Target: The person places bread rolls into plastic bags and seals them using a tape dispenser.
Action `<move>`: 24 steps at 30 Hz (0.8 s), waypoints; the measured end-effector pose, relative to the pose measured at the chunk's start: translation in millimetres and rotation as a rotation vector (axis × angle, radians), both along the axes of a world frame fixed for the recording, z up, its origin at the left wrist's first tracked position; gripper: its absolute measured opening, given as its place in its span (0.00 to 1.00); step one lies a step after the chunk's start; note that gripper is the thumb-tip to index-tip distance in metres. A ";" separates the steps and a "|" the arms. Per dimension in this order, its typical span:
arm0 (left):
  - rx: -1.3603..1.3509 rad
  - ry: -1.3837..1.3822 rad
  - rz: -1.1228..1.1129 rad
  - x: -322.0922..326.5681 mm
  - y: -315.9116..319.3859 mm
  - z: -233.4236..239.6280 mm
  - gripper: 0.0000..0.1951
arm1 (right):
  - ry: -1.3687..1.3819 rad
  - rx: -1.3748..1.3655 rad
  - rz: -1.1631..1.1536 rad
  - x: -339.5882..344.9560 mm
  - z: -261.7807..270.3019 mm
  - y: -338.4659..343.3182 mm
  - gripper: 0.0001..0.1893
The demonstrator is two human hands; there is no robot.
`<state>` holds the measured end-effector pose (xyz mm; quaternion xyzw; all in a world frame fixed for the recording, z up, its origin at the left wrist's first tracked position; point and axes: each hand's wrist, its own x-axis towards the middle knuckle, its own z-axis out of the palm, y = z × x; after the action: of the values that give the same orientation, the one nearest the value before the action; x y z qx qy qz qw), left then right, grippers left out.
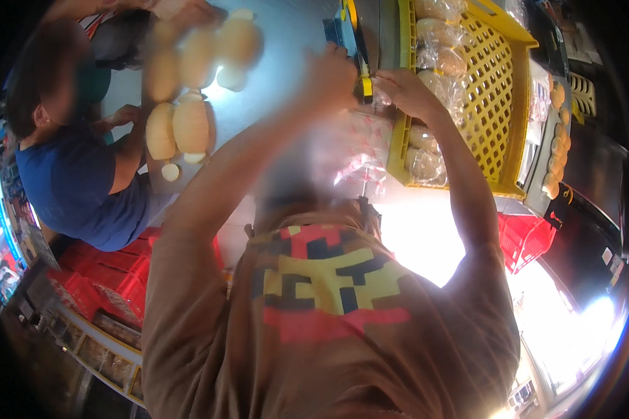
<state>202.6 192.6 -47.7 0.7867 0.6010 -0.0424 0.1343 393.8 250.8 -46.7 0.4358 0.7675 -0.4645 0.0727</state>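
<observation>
My left hand is blurred, fingers curled beside a blue-and-yellow bag-neck tape sealer; whether it grips something cannot be made out. On the sealer's other side, my right hand pinches a piece of clear plastic bag close to the sealer's yellow end. Plastic packaging with red print lies below my hands, partly washed out by glare. Beyond my right wrist is a yellow plastic crate, holding bread in clear bags along its near side.
Unwrapped bread loaves lie on the metal table at left. A person in a blue shirt sits beside them; another person's hand reaches over the loaves. Red crates stand lower left. More buns line the far right.
</observation>
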 end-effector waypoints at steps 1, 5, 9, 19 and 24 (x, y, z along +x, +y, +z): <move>-0.010 0.023 -0.024 0.4 -5.7 -16.7 0.29 | -0.004 0.016 -0.031 -1.4 -8.5 -6.0 0.14; 0.059 0.108 -0.117 0.9 -4.3 -55.0 0.31 | -0.032 0.123 -0.040 -0.2 -58.6 -6.7 0.14; -0.111 0.021 -0.177 -14.8 8.3 -70.8 0.26 | -0.079 0.225 -0.139 -3.6 -63.4 -16.4 0.17; -0.075 -0.796 0.118 -89.7 -45.6 -62.9 0.15 | 0.174 0.615 -0.311 -23.5 -9.8 -60.4 0.27; -0.346 -1.324 0.570 -73.3 -107.7 1.3 0.19 | 0.249 0.285 -0.455 -23.7 53.9 -135.0 0.32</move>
<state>129.3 84.9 -46.4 0.4286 0.5598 0.3834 0.5966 370.1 115.8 7.2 0.5420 0.7105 -0.4065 -0.1900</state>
